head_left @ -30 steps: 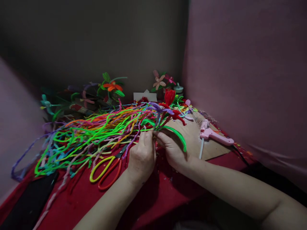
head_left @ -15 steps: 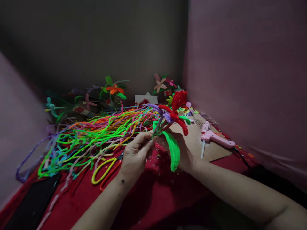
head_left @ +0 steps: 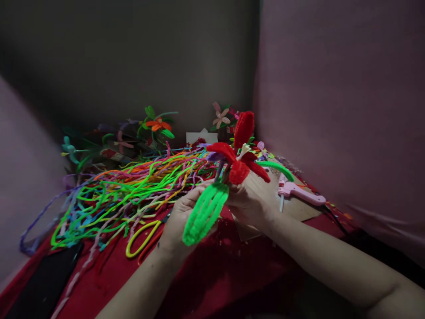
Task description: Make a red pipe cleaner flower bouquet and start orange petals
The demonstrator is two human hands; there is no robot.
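Observation:
Both my hands hold a pipe-cleaner flower above the red cloth point(head_left: 232, 274). Its red petals point(head_left: 239, 153) spread out above my fingers, with a pale centre. A bright green looped leaf point(head_left: 204, 212) hangs from the stem toward me and covers part of my left hand point(head_left: 179, 217). That hand pinches the stem at the leaf's base. My right hand point(head_left: 250, 201) is closed around the stem just under the red bloom. A second green leaf point(head_left: 277, 168) sticks out to the right.
A big tangle of coloured pipe cleaners point(head_left: 126, 186) covers the left of the table. Yellow-and-orange scissors point(head_left: 142, 239) lie beside my left wrist. A pink glue gun point(head_left: 299, 190) rests on brown card point(head_left: 299, 208) at right. Finished flowers point(head_left: 157, 124) stand at the back wall.
The flower has been turned and lifted: the red bloom now faces up, and the green leaf has swung from the right side round to the front of my left hand.

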